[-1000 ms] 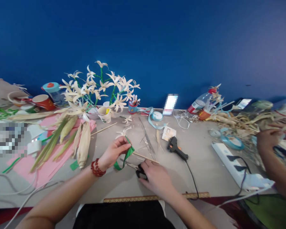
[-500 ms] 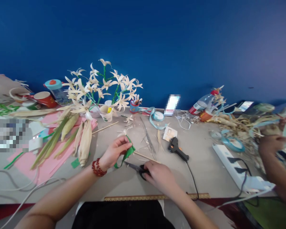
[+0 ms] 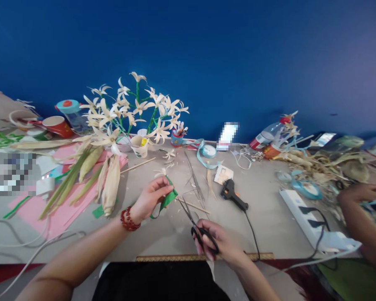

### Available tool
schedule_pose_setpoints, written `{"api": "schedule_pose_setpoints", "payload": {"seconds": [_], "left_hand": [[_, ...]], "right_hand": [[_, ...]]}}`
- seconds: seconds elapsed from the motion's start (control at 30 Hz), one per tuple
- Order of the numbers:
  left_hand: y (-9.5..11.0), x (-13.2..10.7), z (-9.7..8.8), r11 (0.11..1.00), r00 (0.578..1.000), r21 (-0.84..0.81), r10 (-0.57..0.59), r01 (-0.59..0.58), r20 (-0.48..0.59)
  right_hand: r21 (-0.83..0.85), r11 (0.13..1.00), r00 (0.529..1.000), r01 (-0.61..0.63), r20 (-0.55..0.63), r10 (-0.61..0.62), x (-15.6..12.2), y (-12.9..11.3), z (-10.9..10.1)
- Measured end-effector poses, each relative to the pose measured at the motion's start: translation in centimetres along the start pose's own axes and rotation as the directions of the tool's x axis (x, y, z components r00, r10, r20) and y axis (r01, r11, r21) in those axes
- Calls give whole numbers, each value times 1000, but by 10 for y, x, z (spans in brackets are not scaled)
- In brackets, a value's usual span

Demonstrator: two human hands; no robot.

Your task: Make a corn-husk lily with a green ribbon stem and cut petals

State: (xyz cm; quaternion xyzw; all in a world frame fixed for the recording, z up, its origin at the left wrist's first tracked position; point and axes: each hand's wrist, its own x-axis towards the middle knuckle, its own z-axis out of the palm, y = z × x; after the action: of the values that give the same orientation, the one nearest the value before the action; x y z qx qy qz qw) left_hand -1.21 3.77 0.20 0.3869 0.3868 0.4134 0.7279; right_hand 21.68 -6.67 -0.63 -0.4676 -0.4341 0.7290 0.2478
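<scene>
My left hand (image 3: pixel 152 196) pinches a green-wrapped flower stem, with a strip of green tape (image 3: pixel 168 199) hanging from the fingers. A pale husk flower (image 3: pixel 163 170) shows just above that hand. My right hand (image 3: pixel 217 238) has its fingers through the black handles of a pair of scissors (image 3: pixel 190 216). The blades are slightly parted and point up and left, close to the tape but seemingly apart from it. Behind the blades a thin wooden stick (image 3: pixel 194 205) lies on the table.
Cups of husk flowers (image 3: pixel 140 147) stand at the back left. Corn husks (image 3: pixel 110 184) lie on pink paper (image 3: pixel 65 213). A glue gun (image 3: pixel 233 195), ribbon roll (image 3: pixel 208 151) and power strip (image 3: pixel 303 213) lie to the right. A co-worker's hand (image 3: pixel 360 196) is at far right.
My right hand has lifted the scissors off the table and turned their blades upward toward the tape. My left hand stays nearly in place. The co-worker's hand has moved slightly lower.
</scene>
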Motion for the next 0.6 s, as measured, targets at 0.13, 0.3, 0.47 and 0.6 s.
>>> {"api": "schedule_pose_setpoints", "payload": {"seconds": [0.13, 0.3, 0.47, 0.6], "left_hand": [[1, -2, 3, 1000, 1000, 10, -22, 21, 11], [-6, -9, 3, 995, 995, 51, -92, 90, 37], [-22, -14, 3, 975, 980, 109, -198, 195, 15], [-28, -15, 3, 962, 969, 115, -245, 249, -42]], "right_hand": [[8, 999, 998, 41, -41, -40, 7, -5, 5], [32, 990, 985, 134, -111, -130, 9, -1, 5], [54, 997, 988, 48, -148, -39, 5, 9, 14], [19, 999, 984, -51, -171, 53, -3, 20, 17]]}}
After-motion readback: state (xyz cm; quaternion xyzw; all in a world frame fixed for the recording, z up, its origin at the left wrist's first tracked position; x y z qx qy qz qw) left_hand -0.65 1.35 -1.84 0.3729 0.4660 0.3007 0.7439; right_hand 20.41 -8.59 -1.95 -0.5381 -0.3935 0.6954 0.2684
